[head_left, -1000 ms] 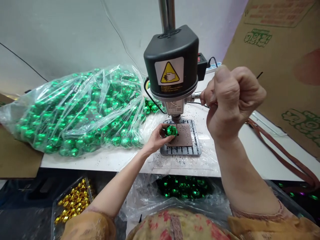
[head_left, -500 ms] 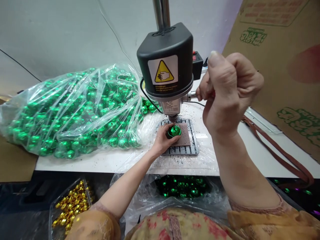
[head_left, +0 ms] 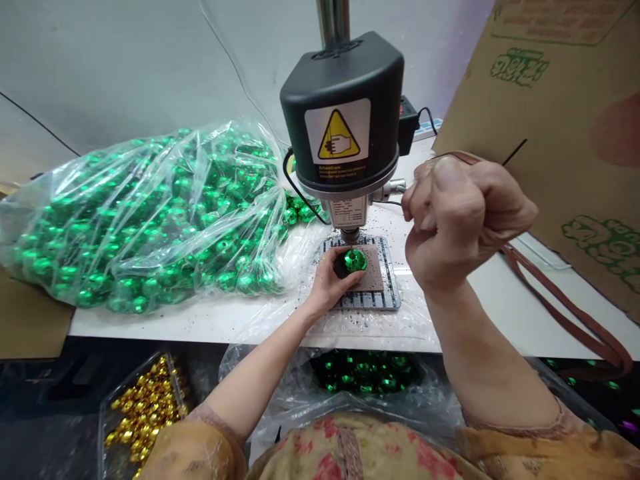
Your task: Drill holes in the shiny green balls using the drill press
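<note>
My left hand (head_left: 333, 277) is closed round a shiny green faceted ball (head_left: 355, 261), thumb in front and fingers behind. A small hole shows in the ball's top. It rests on or just over a brown pad (head_left: 376, 270) on the slotted metal base (head_left: 393, 299) of a small drill press (head_left: 343, 113). The drill chuck (head_left: 350, 235) is right above the ball; I cannot tell whether the bit touches it. Raised at the right of the machine, my right hand (head_left: 463, 217) makes a fist on the feed lever (head_left: 391, 189), whose grip is mostly hidden by the fingers.
A clear plastic bag (head_left: 165, 220) of green balls lies left on the white table (head_left: 200, 325). Dark shavings surround the base. Below the edge are more green balls (head_left: 367, 373) in plastic and a clear bin (head_left: 103, 433) of gold balls. A carton (head_left: 540, 133) and brown strap (head_left: 565, 307) are at right.
My left hand has moved the green ball rightward on the pad to beneath the chuck. A hole now shows on its top. My right fist has stayed by the lever, dipping and turning slightly.
</note>
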### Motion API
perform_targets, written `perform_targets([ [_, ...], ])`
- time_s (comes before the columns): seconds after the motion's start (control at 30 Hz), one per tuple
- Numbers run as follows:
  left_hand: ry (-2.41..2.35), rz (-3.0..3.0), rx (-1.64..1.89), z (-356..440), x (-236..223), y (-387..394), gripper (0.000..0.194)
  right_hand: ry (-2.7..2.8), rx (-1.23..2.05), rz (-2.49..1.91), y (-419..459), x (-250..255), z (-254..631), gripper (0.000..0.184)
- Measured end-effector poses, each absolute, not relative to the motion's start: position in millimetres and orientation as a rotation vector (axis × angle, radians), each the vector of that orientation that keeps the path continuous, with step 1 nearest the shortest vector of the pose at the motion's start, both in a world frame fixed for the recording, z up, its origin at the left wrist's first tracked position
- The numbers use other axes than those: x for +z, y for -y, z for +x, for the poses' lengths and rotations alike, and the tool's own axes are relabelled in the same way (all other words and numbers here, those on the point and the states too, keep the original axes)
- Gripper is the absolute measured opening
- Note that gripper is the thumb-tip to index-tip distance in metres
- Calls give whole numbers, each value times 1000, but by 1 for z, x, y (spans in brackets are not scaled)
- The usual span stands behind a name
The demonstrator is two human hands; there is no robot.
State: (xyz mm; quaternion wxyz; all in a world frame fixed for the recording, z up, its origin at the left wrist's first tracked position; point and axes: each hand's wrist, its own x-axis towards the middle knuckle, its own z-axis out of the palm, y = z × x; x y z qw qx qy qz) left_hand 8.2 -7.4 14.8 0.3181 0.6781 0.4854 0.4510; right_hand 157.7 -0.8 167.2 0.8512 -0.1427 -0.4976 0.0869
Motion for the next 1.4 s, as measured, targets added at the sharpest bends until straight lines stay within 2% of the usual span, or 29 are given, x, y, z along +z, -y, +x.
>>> perform_targets([
  [0.53,-1261,1749,1193,9,13,8,51,1046,6,-305,0,145,158,56],
  [0.8,-1260,1747,1198,9,12,7,50,1164,-5,-201,0,138,165,47],
  [1.13,-1259,1735,1200,9,10,7,50,1203,-27,-214,-1,127,167,51],
  [1.27,-1260,1710,1195,9,8,6,51,1110,67,-294,2,144,166,53],
  [1.4,-1288,1678,1199,11,10,6,52,1071,272,-403,-1,185,166,45],
])
